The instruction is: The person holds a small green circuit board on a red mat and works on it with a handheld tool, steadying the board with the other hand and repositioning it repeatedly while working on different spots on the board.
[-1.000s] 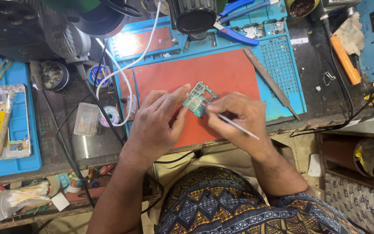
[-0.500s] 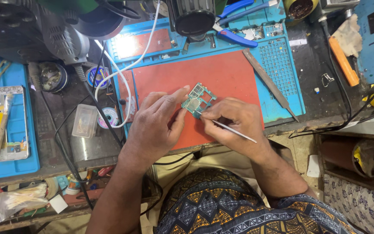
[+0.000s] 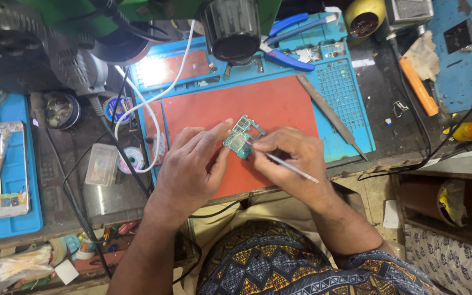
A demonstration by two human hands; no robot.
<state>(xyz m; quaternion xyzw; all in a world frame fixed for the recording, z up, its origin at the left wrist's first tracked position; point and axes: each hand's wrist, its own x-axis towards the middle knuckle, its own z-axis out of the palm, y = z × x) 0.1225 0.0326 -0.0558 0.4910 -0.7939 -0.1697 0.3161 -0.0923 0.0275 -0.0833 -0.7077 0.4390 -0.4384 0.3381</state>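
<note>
One small green circuit board (image 3: 241,137) sits over the red mat (image 3: 279,106), near its front edge. The left hand (image 3: 192,164) clamps its grip on the board's left side; the right hand (image 3: 290,155) pinches one thin metal probe (image 3: 290,166) against it. Behind the mat lie blue-handled pliers (image 3: 285,57) — one pair — on a cluttered tabletop (image 3: 378,87) with two blue trays.

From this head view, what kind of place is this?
Most likely a small electronics repair bench. The left hand steadies a small green circuit board on a red work mat, the right hand holds a thin metal tool, and blue-handled pliers lie nearby.
</note>
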